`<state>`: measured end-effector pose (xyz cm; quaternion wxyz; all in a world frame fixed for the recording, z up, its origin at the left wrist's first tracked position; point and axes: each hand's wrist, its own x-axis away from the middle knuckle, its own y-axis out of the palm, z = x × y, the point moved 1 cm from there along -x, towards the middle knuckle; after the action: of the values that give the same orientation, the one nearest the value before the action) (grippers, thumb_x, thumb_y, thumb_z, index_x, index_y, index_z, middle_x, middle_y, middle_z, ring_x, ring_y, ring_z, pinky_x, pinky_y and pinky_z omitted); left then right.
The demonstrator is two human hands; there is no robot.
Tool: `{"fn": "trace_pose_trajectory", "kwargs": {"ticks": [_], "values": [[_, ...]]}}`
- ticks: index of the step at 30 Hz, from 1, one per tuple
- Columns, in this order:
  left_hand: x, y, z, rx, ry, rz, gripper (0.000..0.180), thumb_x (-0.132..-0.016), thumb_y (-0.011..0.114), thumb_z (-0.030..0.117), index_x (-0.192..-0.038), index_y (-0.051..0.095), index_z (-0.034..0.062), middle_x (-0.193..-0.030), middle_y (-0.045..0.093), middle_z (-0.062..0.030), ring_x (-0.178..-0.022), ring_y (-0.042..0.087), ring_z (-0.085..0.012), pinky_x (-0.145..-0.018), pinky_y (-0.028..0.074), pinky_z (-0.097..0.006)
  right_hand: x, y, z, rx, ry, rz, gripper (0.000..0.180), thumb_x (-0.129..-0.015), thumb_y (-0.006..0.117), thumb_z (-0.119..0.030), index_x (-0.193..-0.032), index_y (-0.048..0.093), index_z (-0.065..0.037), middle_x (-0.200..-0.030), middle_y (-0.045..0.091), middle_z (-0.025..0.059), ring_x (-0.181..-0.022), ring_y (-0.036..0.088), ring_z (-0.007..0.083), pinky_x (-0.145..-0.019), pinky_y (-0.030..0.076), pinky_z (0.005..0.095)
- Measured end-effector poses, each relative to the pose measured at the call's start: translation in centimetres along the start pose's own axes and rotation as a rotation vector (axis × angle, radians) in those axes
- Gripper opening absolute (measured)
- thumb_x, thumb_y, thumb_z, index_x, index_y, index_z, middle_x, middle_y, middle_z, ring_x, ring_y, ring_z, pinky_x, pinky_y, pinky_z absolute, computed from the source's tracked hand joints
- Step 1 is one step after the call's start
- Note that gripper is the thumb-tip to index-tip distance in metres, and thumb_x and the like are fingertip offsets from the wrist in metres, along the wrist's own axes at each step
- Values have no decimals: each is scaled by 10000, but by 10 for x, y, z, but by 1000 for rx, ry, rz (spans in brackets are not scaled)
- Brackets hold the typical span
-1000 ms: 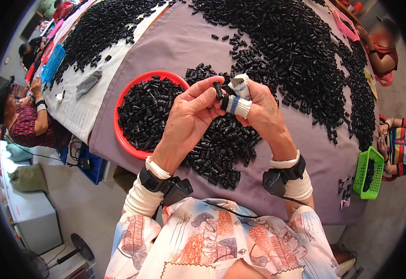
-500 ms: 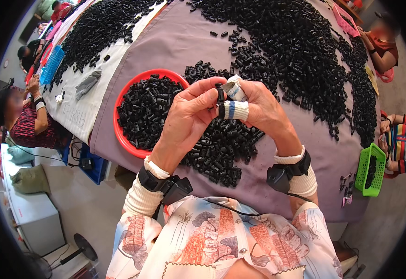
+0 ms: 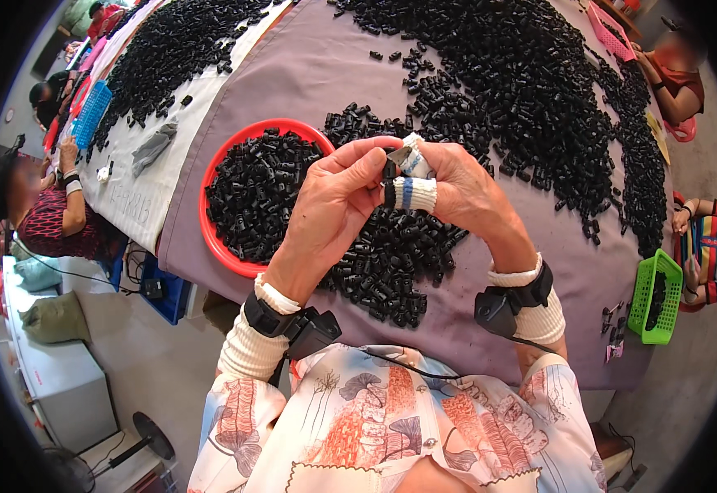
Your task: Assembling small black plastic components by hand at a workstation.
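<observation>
Above the table my left hand (image 3: 327, 204) pinches a small black plastic part (image 3: 389, 171) between thumb and fingers. My right hand (image 3: 472, 195) is closed up against it, with white knitted finger covers (image 3: 414, 194) on its thumb and a finger. From its grip sticks a thin grey pointed piece that looks like a small blade (image 3: 400, 154), touching or nearly touching the part. The fingers hide most of both. Beneath my hands lies a heap of like black parts (image 3: 391, 275). Left of it, a red basin (image 3: 209, 215) is filled with more.
A large spread of black parts (image 3: 506, 90) covers the far table. At the right edge stands a green basket (image 3: 665, 316), a pink one (image 3: 610, 33) beyond. Co-workers sit at both sides, one (image 3: 66, 205) at left near a blue basket (image 3: 91, 111). A cable (image 3: 408, 370) links my wrist devices.
My hands stay together in nearly the same place. The right hand's fingers and the grey piece have shifted slightly against the black part.
</observation>
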<state>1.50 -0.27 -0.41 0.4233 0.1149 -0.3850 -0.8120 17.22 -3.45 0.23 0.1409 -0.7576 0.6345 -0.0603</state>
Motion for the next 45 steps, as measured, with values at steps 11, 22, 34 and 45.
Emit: {"fn": "trace_pose_trajectory", "kwargs": {"ticks": [11, 22, 34, 45], "values": [[-1, 1, -2, -43, 15, 22, 200, -881, 558, 100, -1036, 606, -17, -912, 627, -46, -776, 568, -69, -684, 466, -195, 1, 2, -4, 43, -45, 14, 313, -742, 661, -283, -759, 551, 10, -631, 495, 40, -589, 449, 121, -553, 390, 295], [0, -3, -4, 134, -23, -69, 222, -894, 532, 101, -1064, 579, -33, -921, 628, -78, -825, 588, -110, -770, 481, -250, 2, 0, -12, -45, 69, 22, 341, -699, 703, -324, -735, 555, -19, -625, 498, -1, -580, 445, 95, -531, 369, 270], [0, 0, -5, 102, -26, -39, 224, -898, 524, 103, -1065, 580, -36, -954, 623, -83, -847, 588, -120, -781, 480, -252, 2, 2, 1, 23, 1, 38, 369, -711, 693, -345, -707, 522, -18, -602, 467, 34, -559, 433, 131, -527, 369, 290], [0, 2, -5, 33, 14, 7, 214, -889, 543, 106, -1045, 592, -33, -934, 627, -71, -823, 586, -106, -747, 479, -233, 3, 6, 0, 16, -19, 57, 346, -746, 668, -297, -761, 534, 22, -621, 477, 46, -575, 432, 136, -557, 390, 306]]}}
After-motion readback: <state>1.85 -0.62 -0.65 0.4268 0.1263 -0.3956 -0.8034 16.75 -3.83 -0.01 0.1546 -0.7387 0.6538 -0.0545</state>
